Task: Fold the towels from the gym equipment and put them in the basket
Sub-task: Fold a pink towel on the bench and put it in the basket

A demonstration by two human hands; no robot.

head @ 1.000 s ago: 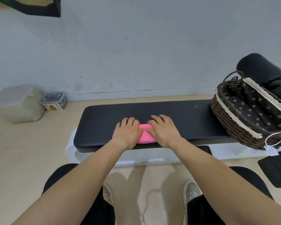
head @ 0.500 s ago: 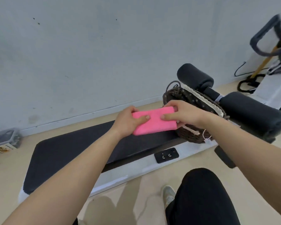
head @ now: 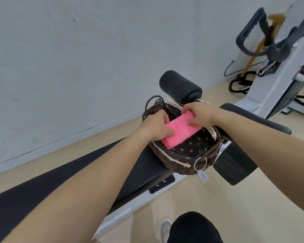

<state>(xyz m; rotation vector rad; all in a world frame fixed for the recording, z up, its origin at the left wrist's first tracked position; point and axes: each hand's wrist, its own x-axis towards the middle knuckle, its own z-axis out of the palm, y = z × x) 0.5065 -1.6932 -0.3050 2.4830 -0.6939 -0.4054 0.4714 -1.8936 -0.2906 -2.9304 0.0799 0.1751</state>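
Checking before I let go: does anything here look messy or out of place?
Nothing serious. The left hand and right hand hold the pink towel, neatly folded, inside the basket. Only oddity: a white tag dangling outside the basket's near wall.
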